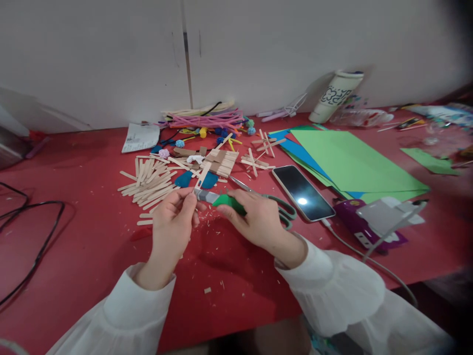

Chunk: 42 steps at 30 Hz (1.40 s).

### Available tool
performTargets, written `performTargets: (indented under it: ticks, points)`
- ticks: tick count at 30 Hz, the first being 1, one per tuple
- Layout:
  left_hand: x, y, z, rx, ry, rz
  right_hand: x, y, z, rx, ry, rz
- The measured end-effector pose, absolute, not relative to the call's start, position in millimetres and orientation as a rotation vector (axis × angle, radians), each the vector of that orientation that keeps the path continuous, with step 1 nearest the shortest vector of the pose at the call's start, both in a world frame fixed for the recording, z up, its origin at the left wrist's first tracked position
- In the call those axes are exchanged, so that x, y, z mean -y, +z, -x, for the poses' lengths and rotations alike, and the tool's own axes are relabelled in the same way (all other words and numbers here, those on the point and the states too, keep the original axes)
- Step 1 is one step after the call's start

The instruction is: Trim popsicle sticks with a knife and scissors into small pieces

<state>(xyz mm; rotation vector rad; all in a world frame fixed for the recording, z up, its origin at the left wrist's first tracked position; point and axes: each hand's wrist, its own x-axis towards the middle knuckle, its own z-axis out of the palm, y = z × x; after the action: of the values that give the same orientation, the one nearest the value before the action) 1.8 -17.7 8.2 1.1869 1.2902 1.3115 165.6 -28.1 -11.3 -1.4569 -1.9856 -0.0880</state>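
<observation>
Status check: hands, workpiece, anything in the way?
Left hand pinching craft stick. Right hand gripping green-handled cutter, its front end at the stick. Scissors partly hidden behind right hand; wood scraps scattered nearby.

Both slvs (336,286) wht, loose, w/ gathered cuffs (140,298).

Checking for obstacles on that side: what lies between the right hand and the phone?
The head view shows the grey-green handle loops of the scissors on the table between the right hand and the phone.
</observation>
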Motion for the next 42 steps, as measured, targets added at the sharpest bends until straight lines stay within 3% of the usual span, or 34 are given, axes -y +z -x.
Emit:
performTargets:
  ticks: [42]
  points:
    - [16.3,8.4,-3.6,-1.272,1.324,-1.11,31.0,-11.5,-161.1,1.958,-0.014,1.494]
